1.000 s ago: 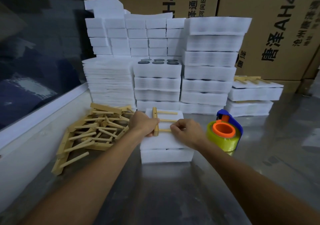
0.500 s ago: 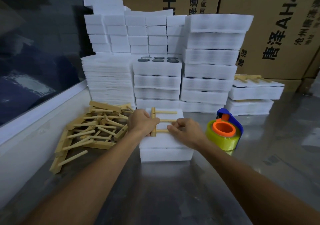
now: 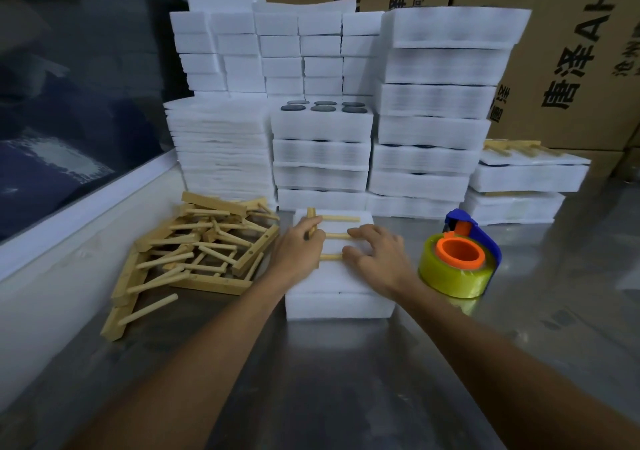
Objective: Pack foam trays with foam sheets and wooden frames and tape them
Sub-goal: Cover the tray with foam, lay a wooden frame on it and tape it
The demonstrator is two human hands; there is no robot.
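Matt white foam trays (image 3: pixel 337 297), pale raw wood frames (image 3: pixel 194 248), glossy yellow tape roll (image 3: pixel 453 276) with smooth orange plastic core, brushed shiny metal counter (image 3: pixel 346 380), matt brown cardboard boxes (image 3: pixel 571 51)

Both hands (image 3: pixel 341 253) on wooden frame (image 3: pixel 330 236) atop foam tray (image 3: pixel 337 302); L prob. gripping.

The near part of the bench (image 3: pixel 346 397) is crossed only by the two forearms, and open steel is left between and beside them. The far edge is walled off by stacked foam trays (image 3: pixel 433 130) and foam sheets (image 3: pixel 221 151). Toward the left edge, the way is blocked by a loose heap of wooden frames (image 3: pixel 201 252). Just right of the foam tray (image 3: pixel 339 305) being packed, passage is narrowed by a tape dispenser (image 3: pixel 457 262); beyond it, toward the right edge, bare bench is seen.
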